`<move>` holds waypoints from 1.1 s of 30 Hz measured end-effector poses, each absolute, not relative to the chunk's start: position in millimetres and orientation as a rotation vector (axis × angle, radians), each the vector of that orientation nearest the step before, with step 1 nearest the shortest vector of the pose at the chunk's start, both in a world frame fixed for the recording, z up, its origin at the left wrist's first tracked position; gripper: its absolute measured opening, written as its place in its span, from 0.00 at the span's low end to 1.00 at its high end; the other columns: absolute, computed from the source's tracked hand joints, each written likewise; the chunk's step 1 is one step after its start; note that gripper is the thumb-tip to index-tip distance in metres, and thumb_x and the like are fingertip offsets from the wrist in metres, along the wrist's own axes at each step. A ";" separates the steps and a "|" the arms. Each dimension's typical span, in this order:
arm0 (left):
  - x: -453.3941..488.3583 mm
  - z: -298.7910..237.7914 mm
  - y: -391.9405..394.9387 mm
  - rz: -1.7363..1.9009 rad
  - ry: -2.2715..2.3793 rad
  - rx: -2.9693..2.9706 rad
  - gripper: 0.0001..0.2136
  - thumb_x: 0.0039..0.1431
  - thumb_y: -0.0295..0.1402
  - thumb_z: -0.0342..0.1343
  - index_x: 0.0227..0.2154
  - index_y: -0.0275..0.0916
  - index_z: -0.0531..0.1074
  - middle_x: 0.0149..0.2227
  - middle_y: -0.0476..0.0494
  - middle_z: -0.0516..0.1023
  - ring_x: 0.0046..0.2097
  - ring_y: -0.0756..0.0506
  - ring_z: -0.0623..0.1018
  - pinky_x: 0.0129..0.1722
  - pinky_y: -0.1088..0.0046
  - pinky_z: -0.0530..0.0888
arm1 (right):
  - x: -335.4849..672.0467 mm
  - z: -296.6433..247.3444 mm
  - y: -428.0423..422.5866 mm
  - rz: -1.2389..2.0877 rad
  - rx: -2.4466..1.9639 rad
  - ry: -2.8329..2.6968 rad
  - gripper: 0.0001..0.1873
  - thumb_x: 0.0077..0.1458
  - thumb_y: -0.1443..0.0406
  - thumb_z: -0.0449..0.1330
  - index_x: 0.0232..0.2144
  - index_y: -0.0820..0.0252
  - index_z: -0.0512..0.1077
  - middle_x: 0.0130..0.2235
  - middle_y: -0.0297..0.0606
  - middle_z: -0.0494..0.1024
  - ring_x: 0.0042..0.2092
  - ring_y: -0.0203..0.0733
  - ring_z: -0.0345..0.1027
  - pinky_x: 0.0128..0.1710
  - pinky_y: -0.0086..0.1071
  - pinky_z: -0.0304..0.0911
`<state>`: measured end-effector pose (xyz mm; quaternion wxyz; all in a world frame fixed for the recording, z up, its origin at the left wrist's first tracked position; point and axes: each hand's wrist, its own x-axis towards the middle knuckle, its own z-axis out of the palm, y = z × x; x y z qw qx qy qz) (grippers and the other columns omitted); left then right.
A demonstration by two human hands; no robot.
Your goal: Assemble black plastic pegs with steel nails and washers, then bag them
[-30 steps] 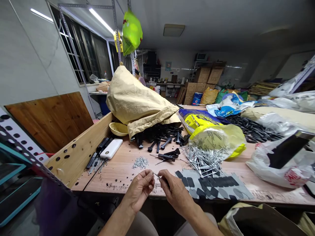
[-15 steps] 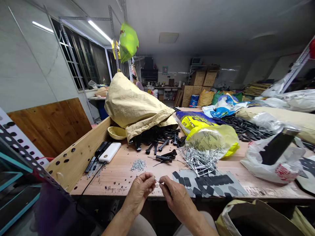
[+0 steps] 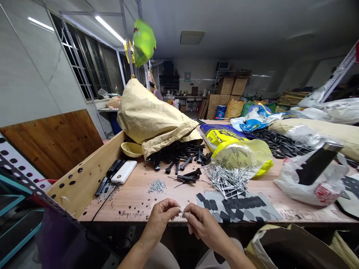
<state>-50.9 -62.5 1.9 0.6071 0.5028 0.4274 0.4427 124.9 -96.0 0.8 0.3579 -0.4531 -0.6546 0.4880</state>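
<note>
Both hands pinch one thin silver metal pin (image 3: 181, 212) at the near edge of the wooden bench (image 3: 140, 196): left hand (image 3: 162, 217) fingers (image 3: 173, 209) clamped on its left end, right hand (image 3: 203, 225) fingers (image 3: 191, 216) on its right; small silver washers (image 3: 157, 185) lie farther.

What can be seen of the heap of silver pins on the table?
The heap of silver pins is a loose tangle of thin, straight, shiny metal pieces, lying crossed in all directions on the wooden table. It spills from the mouth of a yellow plastic bag, and its near edge reaches a grey sheet.
</note>
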 end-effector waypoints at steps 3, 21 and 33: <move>-51.1 0.7 -63.1 1.039 0.981 1.104 0.07 0.45 0.33 0.66 0.27 0.35 0.78 0.24 0.49 0.75 0.27 0.52 0.67 0.29 0.77 0.64 | 122.4 -8.4 -94.9 1.377 -1.096 -1.566 0.17 0.63 0.51 0.50 0.33 0.57 0.64 0.19 0.25 0.67 0.17 0.28 0.51 0.17 0.23 0.45; -37.3 -5.3 -66.6 1.049 0.871 0.849 0.20 0.49 0.40 0.65 0.44 0.40 0.73 0.37 0.42 0.81 0.24 0.55 0.71 0.23 0.80 0.61 | 115.3 -29.3 -88.9 1.525 -0.950 -1.254 0.23 0.55 0.45 0.58 0.31 0.59 0.65 0.19 0.26 0.67 0.16 0.26 0.50 0.16 0.23 0.45; -44.0 -5.5 -55.9 1.012 1.139 1.088 0.31 0.47 0.46 0.65 0.55 0.44 0.66 0.49 0.42 0.76 0.33 0.49 0.75 0.31 0.74 0.72 | 272.4 -22.6 -91.9 0.392 -1.793 -1.407 0.10 0.58 0.60 0.56 0.36 0.58 0.73 0.38 0.39 0.76 0.41 0.43 0.69 0.44 0.34 0.61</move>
